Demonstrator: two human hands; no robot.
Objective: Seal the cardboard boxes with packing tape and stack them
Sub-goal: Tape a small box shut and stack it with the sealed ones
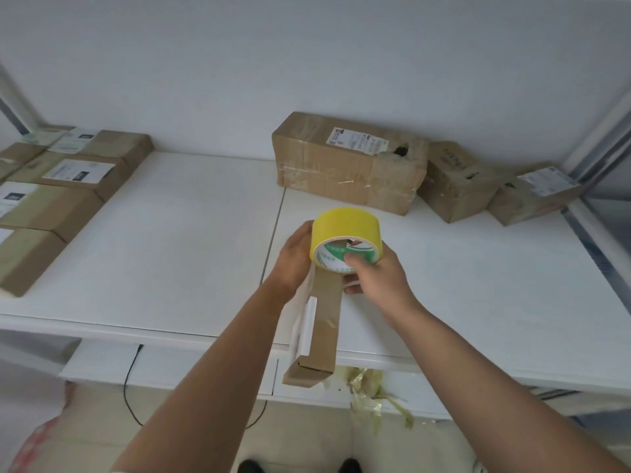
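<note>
- White wall, white surface (177,233) below it, and right over its near edge sits the action: a slim cardboard box (321,322) held on end, which I'll use as the landmark.
- The left hand (295,257) has its fingers wrapped behind the top of that box, gripping it steady.
- At the top of the box sits the yellow tape roll (346,233); the right hand (374,273) grasps it, fingers hooked into the core.
- Whether a strip is already running down the box face I can't tell; the brown panel shows only a wrinkle of film partway down.
- Progress, as I judge it: this box is mid-seal, not yet stacked.
- Far left of the box, a group of labelled boxes (68,175) lies close together; they look closed, so likely finished.
- Behind and right of the box, three battered boxes (348,165) line the wall, two with torn holes; these probably wait their turn.
- Below the box, crumpled tape scraps (372,390) hang off the surface's front edge, and a black cable (131,380) drops down to the lower left.
- Nothing blocks the open stretch behind the box, so setting it down looks easy.
</note>
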